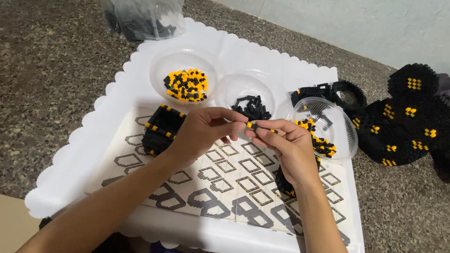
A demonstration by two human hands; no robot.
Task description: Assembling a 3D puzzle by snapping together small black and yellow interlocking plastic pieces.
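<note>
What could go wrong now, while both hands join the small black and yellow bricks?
The tiny brick piece is pinched only by fingertips of the left hand and right hand; it might slip onto the instruction sheet. The right wrist is close to the tilted clear bowl and might tip it.

Plastic bag (143, 18): cut off by the top edge; dark contents blurred.
Black-and-yellow brick model (403, 117): runs past the right edge.
Small piece (253, 125): mostly hidden between fingertips, perhaps a few joined bricks.
Black block (286, 182): largely behind the right hand (288, 150).
Instruction sheet (225, 182): partly covered by both forearms.
</note>
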